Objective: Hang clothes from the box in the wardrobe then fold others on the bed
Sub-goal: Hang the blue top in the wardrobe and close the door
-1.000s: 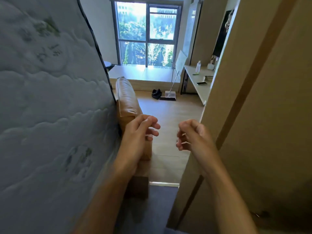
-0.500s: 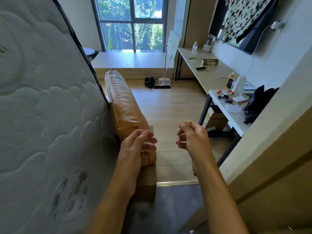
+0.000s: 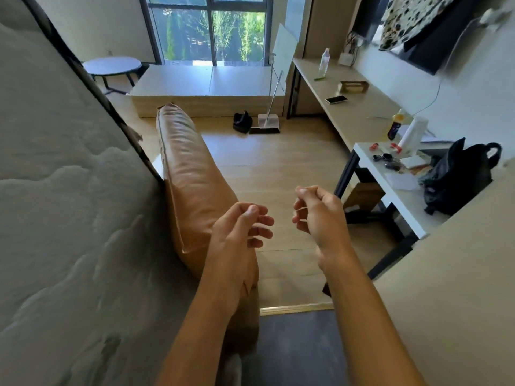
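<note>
Both of my hands are raised in front of me and hold nothing. My left hand has loosely curled fingers and hovers over the end of a tan leather sofa back. My right hand is beside it, a little apart, fingers loosely curled inward. A black-and-white spotted garment hangs over a dark screen at the top right. A brown cardboard box sits under the white table. No wardrobe or bed shows.
An upright quilted mattress fills the left side. A beige wall corner stands close on the right. A long desk and a white table with a black backpack line the right wall. A broom and a round table stand near the window.
The view has moved forward past the beige wall on the right, opening up the room with the desk and white table. My hands stay raised together, still holding nothing.
</note>
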### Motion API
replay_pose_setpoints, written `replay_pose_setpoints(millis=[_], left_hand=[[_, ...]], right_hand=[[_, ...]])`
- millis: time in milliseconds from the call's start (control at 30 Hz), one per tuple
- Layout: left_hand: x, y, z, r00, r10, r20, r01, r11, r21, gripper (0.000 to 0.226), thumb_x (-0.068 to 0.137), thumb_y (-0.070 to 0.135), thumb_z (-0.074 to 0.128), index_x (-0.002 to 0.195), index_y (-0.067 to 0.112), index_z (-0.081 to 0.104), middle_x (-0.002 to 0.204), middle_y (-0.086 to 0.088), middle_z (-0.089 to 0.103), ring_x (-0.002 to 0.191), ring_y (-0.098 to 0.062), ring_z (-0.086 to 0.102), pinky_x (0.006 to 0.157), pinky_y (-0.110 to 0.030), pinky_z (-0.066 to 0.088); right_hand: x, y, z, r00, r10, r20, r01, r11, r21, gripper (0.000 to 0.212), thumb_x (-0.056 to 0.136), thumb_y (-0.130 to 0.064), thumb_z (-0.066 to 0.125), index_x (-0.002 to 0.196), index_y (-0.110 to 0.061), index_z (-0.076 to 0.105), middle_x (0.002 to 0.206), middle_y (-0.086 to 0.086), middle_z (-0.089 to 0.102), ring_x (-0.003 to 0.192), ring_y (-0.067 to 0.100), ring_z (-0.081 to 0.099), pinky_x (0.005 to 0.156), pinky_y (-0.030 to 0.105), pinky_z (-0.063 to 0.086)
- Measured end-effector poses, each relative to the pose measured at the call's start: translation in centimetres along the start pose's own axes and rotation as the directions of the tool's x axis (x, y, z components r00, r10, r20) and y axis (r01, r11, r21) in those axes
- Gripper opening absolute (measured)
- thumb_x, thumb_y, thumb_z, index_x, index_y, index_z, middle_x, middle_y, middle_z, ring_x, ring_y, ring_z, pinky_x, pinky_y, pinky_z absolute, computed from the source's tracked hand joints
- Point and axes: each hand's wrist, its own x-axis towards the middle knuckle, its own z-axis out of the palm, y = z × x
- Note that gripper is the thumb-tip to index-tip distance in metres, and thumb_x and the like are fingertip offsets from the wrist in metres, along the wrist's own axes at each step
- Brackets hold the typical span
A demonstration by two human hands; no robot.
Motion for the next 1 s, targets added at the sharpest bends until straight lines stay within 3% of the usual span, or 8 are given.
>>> replay_pose_setpoints(millis=[100, 300, 433, 533, 733, 833, 1000], left_hand=[[4.3, -0.1, -0.3, 0.996, -0.025, 0.091, 0.027, 0.999, -0.018, 0.024, 0.102, 0.017, 0.048, 0.098, 0.005, 0.068, 0.082, -0.002, 0.073, 0.074, -0.015, 0.068, 0.067, -0.022, 0.053], [12.5, 0.9, -0.5, 0.984, -0.017, 0.18, 0.033, 0.996, -0.087, 0.019, 0.099, 0.022, 0.057, 0.096, 0.008, 0.069, 0.084, -0.006, 0.073, 0.075, -0.017, 0.067, 0.07, -0.028, 0.049], [16.4, 0.8, 0.2, 0.974, -0.002, 0.225, 0.024, 0.995, -0.094, 0.034, 0.081, 0.042, 0.062, 0.091, 0.011, 0.07, 0.083, -0.004, 0.073, 0.074, -0.019, 0.067, 0.067, -0.026, 0.049], [18.8, 0.0, 0.8, 0.974, -0.008, 0.228, 0.032, 0.994, -0.102, 0.036, 0.084, 0.04, 0.06, 0.094, 0.006, 0.069, 0.085, -0.008, 0.073, 0.076, -0.02, 0.066, 0.067, -0.025, 0.047], [24.1, -1.6, 2.7, 0.991, -0.027, 0.133, 0.038, 0.996, -0.08, 0.031, 0.08, 0.041, 0.061, 0.085, 0.011, 0.069, 0.081, -0.004, 0.072, 0.074, -0.016, 0.065, 0.064, -0.019, 0.048], [27.2, -2.9, 4.4, 0.998, -0.064, 0.018, 0.065, 0.996, -0.061, 0.026, 0.084, 0.032, 0.054, 0.083, 0.01, 0.067, 0.08, -0.004, 0.071, 0.072, -0.013, 0.064, 0.062, -0.015, 0.046], [33.9, -5.1, 9.5, 0.964, -0.137, -0.228, 0.142, 0.99, 0.002, 0.028, 0.088, 0.038, 0.057, 0.084, 0.013, 0.068, 0.082, -0.005, 0.073, 0.072, -0.008, 0.065, 0.067, -0.019, 0.05]], right_hand=[[3.8, -0.2, 1.5, 0.998, 0.01, -0.058, -0.009, 1.0, 0.017, 0.022, 0.101, -0.027, 0.053, 0.085, -0.015, 0.059, 0.071, -0.001, 0.055, 0.065, 0.012, 0.055, 0.064, 0.025, 0.048], [10.9, -1.4, 5.2, 0.992, 0.004, -0.128, -0.004, 1.0, -0.006, 0.023, 0.102, -0.029, 0.052, 0.087, -0.013, 0.061, 0.072, 0.0, 0.056, 0.066, 0.011, 0.055, 0.064, 0.024, 0.049], [15.3, -1.7, 6.8, 0.992, -0.01, -0.129, 0.005, 0.999, -0.043, 0.024, 0.102, -0.029, 0.053, 0.088, -0.012, 0.062, 0.073, 0.001, 0.057, 0.067, 0.012, 0.056, 0.068, 0.027, 0.051], [19.4, -1.5, 7.6, 0.993, -0.005, -0.121, 0.001, 0.999, -0.039, 0.024, 0.101, -0.029, 0.054, 0.084, -0.013, 0.062, 0.071, 0.001, 0.057, 0.066, 0.012, 0.056, 0.068, 0.029, 0.051], [28.6, 0.3, 9.0, 0.999, 0.028, -0.041, -0.029, 0.999, -0.021, 0.023, 0.099, -0.024, 0.057, 0.077, -0.015, 0.058, 0.066, -0.001, 0.055, 0.06, 0.013, 0.054, 0.06, 0.029, 0.047], [34.2, 1.5, 9.5, 0.998, 0.043, 0.053, -0.043, 0.999, -0.004, 0.023, 0.097, -0.021, 0.058, 0.075, -0.018, 0.055, 0.066, -0.001, 0.054, 0.057, 0.013, 0.052, 0.056, 0.028, 0.043], [44.7, 1.7, 8.6, 0.966, 0.076, 0.247, -0.071, 0.997, -0.029, 0.021, 0.099, -0.021, 0.056, 0.079, -0.016, 0.057, 0.069, 0.001, 0.055, 0.059, 0.014, 0.052, 0.06, 0.028, 0.045]])
